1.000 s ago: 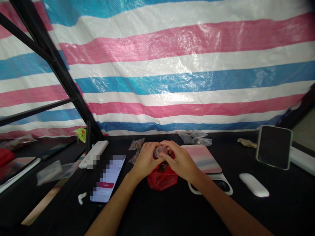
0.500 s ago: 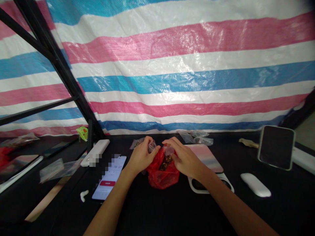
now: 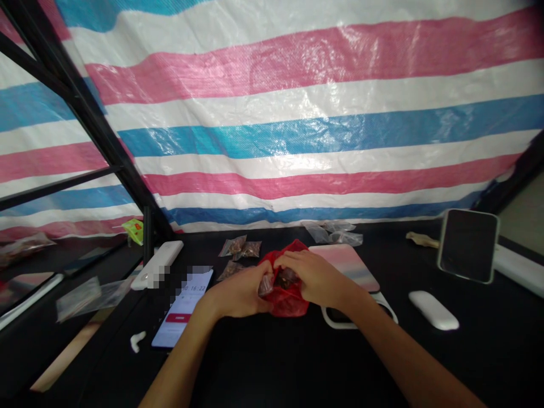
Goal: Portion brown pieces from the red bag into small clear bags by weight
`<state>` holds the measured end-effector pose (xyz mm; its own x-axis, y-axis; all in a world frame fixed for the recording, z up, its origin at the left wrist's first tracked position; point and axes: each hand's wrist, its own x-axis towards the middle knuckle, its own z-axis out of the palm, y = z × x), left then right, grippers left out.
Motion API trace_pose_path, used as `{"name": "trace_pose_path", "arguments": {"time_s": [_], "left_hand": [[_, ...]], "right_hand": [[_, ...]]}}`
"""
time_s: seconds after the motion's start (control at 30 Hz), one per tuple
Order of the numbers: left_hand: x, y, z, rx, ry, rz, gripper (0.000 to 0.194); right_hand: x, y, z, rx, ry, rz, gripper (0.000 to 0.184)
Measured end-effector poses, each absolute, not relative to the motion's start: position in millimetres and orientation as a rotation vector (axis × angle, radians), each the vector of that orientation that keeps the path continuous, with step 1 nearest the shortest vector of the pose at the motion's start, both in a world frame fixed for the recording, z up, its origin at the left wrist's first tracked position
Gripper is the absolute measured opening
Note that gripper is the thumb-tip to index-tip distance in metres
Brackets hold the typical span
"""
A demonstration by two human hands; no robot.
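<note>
Red plastic bag (image 3: 293, 306) sits directly between the two hands, squat, no clear long axis, mouth up, dark brown crumbly contents (image 3: 285, 277) showing. Left hand (image 3: 244, 289) at the bag's left side, fingers closed round a small clear plastic cup (image 3: 266, 286). Right hand (image 3: 312, 277) nearer the contents: fingers curl over the mouth from the right; cannot tell whether they grip anything. Apparent digital scale (image 3: 346, 266) just beyond, rightward; filled zip-lock sachets (image 3: 250, 249) beyond, leftward. Striped tarpaulin (image 3: 272, 136) behind all.
</note>
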<state>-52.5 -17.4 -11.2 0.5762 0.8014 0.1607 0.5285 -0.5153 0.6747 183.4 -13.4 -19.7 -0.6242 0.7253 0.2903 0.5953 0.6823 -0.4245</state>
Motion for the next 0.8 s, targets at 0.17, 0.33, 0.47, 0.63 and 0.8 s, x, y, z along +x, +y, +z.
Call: {"name": "trace_pose_path", "arguments": {"time_s": [0.17, 0.33, 0.47, 0.63, 0.8], "left_hand": [[-47.9, -8.7, -11.3, 2.162, 0.993, 0.485, 0.024], [-45.5, 1.1, -16.5, 2.214, 1.119, 0.647, 0.02], [-46.1, 2.4, -17.4, 2.219, 1.33, 0.749, 0.016], [-45.1, -3.4, -17.2, 2.081, 1.39, 0.612, 0.017], [-41.5, 0.7, -28.1, 1.869, 1.198, 0.695, 0.022]], "right_hand": [[186.6, -15.6, -17.8, -0.997, -2.383, 0.555, 0.067], [189.6, -14.4, -19.6, -1.056, -2.377, 0.533, 0.072], [186.3, -14.4, -24.4, -1.119, -2.369, 0.465, 0.079], [182.6, -12.9, -31.6, -1.103, -2.368, 0.409, 0.086], [179.9, -11.4, -35.5, -1.165, -2.323, 0.394, 0.082]]}}
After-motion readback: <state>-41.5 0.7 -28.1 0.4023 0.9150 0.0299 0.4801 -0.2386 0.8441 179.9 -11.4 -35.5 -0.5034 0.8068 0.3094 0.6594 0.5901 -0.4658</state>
